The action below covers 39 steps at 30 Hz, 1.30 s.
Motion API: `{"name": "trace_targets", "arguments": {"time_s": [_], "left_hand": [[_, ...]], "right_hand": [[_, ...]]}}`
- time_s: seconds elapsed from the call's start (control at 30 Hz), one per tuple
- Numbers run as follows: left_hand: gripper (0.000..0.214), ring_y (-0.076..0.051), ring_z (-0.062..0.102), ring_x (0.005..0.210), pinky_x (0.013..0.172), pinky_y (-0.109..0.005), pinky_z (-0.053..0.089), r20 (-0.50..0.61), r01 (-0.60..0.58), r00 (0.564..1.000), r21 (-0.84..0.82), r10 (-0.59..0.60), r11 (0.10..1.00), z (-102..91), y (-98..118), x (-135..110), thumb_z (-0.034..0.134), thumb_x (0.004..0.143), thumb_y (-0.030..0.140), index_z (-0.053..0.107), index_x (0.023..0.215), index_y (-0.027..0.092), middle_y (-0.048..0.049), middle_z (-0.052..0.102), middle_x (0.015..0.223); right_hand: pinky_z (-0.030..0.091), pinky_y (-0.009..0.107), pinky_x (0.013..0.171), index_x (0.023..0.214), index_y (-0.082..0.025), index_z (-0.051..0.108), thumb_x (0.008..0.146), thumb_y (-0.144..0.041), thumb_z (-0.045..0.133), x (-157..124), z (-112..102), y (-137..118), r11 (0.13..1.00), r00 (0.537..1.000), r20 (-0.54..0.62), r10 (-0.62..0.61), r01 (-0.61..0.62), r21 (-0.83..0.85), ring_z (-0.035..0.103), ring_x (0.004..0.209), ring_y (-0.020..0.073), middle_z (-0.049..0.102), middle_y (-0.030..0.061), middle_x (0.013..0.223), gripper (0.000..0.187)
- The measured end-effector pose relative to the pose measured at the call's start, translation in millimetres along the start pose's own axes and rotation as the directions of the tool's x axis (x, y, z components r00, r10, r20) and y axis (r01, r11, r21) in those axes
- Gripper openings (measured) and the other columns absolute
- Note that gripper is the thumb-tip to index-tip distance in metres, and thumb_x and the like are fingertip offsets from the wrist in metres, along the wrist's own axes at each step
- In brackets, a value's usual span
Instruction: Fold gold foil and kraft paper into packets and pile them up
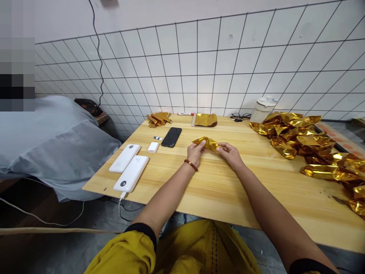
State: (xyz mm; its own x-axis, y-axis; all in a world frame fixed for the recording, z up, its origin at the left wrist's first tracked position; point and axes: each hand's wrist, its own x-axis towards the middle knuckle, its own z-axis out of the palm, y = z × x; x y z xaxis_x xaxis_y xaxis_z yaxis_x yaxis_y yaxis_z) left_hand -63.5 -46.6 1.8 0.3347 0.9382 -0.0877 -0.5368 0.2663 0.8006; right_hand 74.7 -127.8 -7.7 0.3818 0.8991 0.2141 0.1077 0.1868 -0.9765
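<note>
Between my two hands is a piece of shiny gold foil paper (209,143), folded into a narrow, pointed shape just above the wooden table (182,179). My left hand (196,152) is closed on its left part, the thumb pressed on top. At the other end, my right hand (229,153) pinches the right tip between thumb and fingers. Behind the hands lies a stack of flat gold foil sheets (207,120). To its left sits a small pile of gold foil strips (159,119).
Folded gold foil pieces (299,140) are heaped along the right side. Left of my hands lie a black phone (171,137), a white charger (153,147) and two white power banks (131,174). Glasses (241,116), a red-and-white marker (186,113) and a white container (261,109) stand near the tiled wall.
</note>
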Motion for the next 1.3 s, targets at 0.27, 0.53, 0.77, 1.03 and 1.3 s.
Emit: {"name": "trace_targets", "arguments": {"time_s": [0.27, 0.53, 0.77, 1.03, 1.3], "left_hand": [[0.039, -0.01, 0.061, 0.061, 0.062, -0.024, 0.046, 0.007, 0.029, 1.0, -0.036, -0.029, 0.999, -4.5, 5.8, 3.1, 0.087, 0.051, 0.034, 0.069, 0.078, 0.012, -0.0036, 0.07, 0.074], [0.036, -0.009, 0.059, 0.052, 0.055, -0.023, 0.043, 0.011, -0.035, 0.999, 0.094, 0.035, 0.995, -7.9, 7.0, 4.5, 0.086, 0.049, 0.035, 0.063, 0.067, 0.013, -0.0001, 0.064, 0.061], [0.037, -0.011, 0.058, 0.055, 0.06, -0.025, 0.048, 0.014, -0.15, 0.988, 0.329, 0.154, 0.932, -11.8, 7.3, 8.3, 0.08, 0.059, 0.046, 0.065, 0.068, 0.014, -0.0016, 0.063, 0.061], [0.056, -0.027, 0.057, 0.116, 0.093, -0.038, 0.05, 0.451, -0.391, 0.865, 0.333, 0.219, 0.858, -19.2, 4.8, 11.8, 0.087, 0.052, 0.031, 0.071, 0.105, 0.021, -0.0127, 0.055, 0.134], [0.026, -0.011, 0.06, 0.056, 0.062, -0.028, 0.05, 0.19, -0.296, 0.953, 0.408, 0.237, 0.864, -16.5, 3.9, 13.6, 0.08, 0.059, 0.036, 0.073, 0.076, 0.017, -0.0046, 0.071, 0.074]], "right_hand": [[0.039, 0.026, 0.055, 0.071, -0.019, 0.064, 0.065, -0.057, 0.071, 1.7, -0.5, 1.5, 0.998, 0.999, 0.01, 0.035, -0.035, -0.047, 0.047, 0.054, 0.0109, 0.057, -0.0023, 0.059, 0.04], [0.035, 0.023, 0.051, 0.063, -0.019, 0.056, 0.067, -0.059, 0.07, 3.4, -4.4, 2.7, 0.995, 0.99, -0.106, 0.088, -0.082, 0.065, 0.043, 0.05, 0.0089, 0.054, -0.0023, 0.055, 0.043], [0.032, 0.021, 0.046, 0.058, -0.019, 0.05, 0.076, -0.054, 0.064, 3.8, -5.0, 4.3, 0.996, 0.988, -0.139, 0.064, -0.055, 0.07, 0.039, 0.047, 0.0073, 0.049, -0.0031, 0.051, 0.042], [0.028, 0.02, 0.039, 0.056, -0.02, 0.047, 0.068, -0.042, 0.07, 9.5, -11.8, -0.8, 0.927, 0.957, -0.169, 0.234, -0.168, 0.335, 0.035, 0.039, 0.0058, 0.045, -0.0052, 0.045, 0.034], [0.035, 0.021, 0.041, 0.057, -0.021, 0.043, 0.066, -0.056, 0.074, 9.9, -12.6, -1.5, 0.933, 0.949, -0.233, 0.211, -0.125, 0.338, 0.04, 0.043, 0.0071, 0.049, -0.0044, 0.05, 0.047]]}}
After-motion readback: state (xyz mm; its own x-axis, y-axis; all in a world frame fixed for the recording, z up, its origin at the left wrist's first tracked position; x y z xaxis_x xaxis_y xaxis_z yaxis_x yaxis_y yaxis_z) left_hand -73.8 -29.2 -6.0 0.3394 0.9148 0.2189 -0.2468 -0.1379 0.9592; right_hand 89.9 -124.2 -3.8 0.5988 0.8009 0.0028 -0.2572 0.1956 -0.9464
